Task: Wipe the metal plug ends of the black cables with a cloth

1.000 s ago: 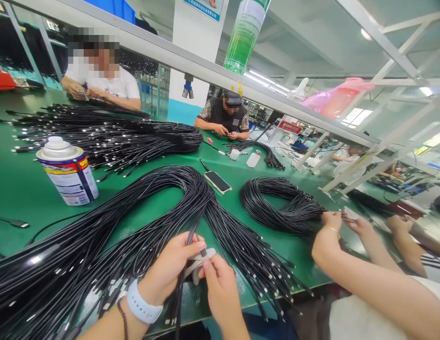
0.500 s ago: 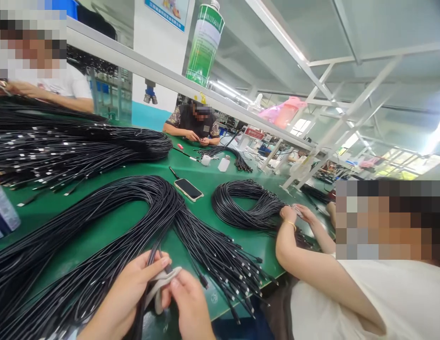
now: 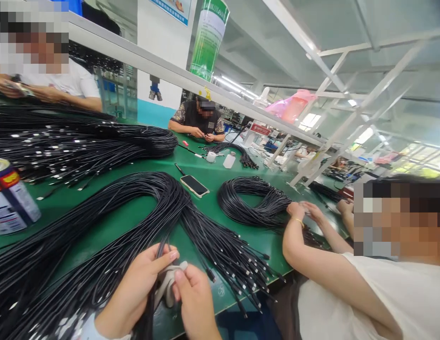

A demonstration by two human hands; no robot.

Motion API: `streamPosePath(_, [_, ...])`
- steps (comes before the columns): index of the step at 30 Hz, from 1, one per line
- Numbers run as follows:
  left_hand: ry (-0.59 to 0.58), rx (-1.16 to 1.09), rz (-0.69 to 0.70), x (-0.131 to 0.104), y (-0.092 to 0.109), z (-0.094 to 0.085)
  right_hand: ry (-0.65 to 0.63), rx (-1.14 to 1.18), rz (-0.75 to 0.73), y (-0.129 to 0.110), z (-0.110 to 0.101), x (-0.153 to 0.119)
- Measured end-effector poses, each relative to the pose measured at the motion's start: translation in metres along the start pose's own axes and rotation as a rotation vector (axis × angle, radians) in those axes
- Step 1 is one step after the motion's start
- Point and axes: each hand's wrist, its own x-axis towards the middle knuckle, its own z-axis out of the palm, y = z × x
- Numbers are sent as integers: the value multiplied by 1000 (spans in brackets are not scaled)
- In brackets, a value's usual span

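Observation:
My left hand [image 3: 140, 283] is closed around a few black cables [image 3: 160, 250], thumb pressed over them at the front of the table. Close beside it, my right hand [image 3: 198, 300] pinches a pale grey cloth [image 3: 166, 282], which is folded around part of the cables between both hands. The cable end inside the cloth is hidden. A large bundle of black cables [image 3: 145, 189] curves behind my hands. Its loose ends, with small metal-tipped connectors [image 3: 241, 269], fan out to the right of them.
A phone [image 3: 194, 185] lies on the green table [image 3: 202, 222]. A printed tin [image 3: 14, 198] stands at left, near another cable heap [image 3: 134, 141]. A co-worker [image 3: 322, 255] handles a coiled bundle [image 3: 237, 203] at right. Two people sit across, below a shelf rail [image 3: 163, 61].
The view has shifted, so most things appear further right and the tin shows more fully. My right hand has moved slightly with the cloth; my left keeps its hold.

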Motion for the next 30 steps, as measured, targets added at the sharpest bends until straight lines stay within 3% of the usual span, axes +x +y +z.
streamPosePath(8, [10,-31,92,-1,-2,3,31,234,87,1,-4,16])
streamPosePath(11, [14,-31,88,0,1,4,50,124,92,4,-1,8])
streamPosePath(16, [2,-88,59,0,-4,4,133,-287,-92,7,-2,-1])
streamPosePath(19, [-8,-144,7,1,-10,1,176,-56,-15,10,-3,2])
streamPosePath(22, [-18,-175,-13,1,-10,0,112,159,81,11,-1,5])
streamPosePath(26, [-41,-139,7,0,-5,1,-60,-85,46,4,2,2])
streamPosePath(30, [-2,-149,-4,-2,-5,2,-6,-167,-15,8,-5,-3])
